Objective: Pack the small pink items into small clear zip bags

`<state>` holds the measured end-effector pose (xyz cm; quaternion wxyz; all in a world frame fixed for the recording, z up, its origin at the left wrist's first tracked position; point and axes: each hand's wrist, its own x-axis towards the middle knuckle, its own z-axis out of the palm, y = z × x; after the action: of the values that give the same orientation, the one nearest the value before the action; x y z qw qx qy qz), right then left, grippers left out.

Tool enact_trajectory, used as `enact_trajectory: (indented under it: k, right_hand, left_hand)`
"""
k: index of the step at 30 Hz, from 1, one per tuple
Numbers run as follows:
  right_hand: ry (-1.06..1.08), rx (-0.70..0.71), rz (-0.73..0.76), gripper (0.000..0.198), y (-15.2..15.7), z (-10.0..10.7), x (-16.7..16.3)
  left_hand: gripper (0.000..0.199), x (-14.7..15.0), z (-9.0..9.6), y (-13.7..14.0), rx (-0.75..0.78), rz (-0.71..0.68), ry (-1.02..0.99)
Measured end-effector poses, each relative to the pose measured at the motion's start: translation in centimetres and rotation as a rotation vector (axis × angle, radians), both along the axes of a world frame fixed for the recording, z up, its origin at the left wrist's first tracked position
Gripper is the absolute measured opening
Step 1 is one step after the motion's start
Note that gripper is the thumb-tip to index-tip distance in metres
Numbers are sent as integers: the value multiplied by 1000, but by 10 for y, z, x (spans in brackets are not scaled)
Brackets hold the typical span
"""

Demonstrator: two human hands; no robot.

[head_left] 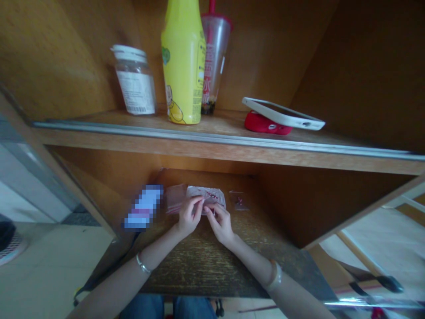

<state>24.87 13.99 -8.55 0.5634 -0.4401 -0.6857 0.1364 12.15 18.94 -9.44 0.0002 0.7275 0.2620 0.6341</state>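
My left hand (190,215) and my right hand (220,222) are close together over a white sheet or bag (215,192) on the lower wooden surface. Small reddish bits lie on the white piece. Thumb and forefinger of each hand are pinched, and whatever is between them is too small to make out. Just left of my hands lies a stack of clear plastic bags (174,197) with pinkish edges. To the right is a small clear bag (239,201) with tiny dark red pieces in it.
A blurred-out phone-like screen (143,207) stands at left, a cable below it. On the shelf above are a white-capped jar (137,86), a yellow bottle (183,66), a lidded cup (217,53) and a white device (283,114) on a red object (265,124). Wooden walls enclose both sides.
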Motion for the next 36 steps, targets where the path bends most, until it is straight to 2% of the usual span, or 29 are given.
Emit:
enact_trajectory:
  k: [3, 14, 22, 29, 33, 36]
  right_hand:
    - [22, -21, 36, 20, 1, 0, -2]
    - [79, -33, 73, 21, 3, -1, 2]
    - [104, -18, 53, 22, 4, -4, 2]
    - [143, -2, -17, 19, 3, -5, 3]
    - [57, 52, -46, 16, 6, -1, 6]
    - [-28, 102, -96, 13, -1, 11, 9]
  left_hand:
    - [18, -1, 0, -3, 52, -5, 39]
    - [31, -3, 6, -5, 60, -144, 124]
    - [33, -2, 7, -6, 55, -151, 143]
    - [34, 0, 5, -4, 19, -115, 255]
    - [35, 1, 2, -2, 62, -109, 255]
    - [34, 0, -1, 0, 61, -102, 212]
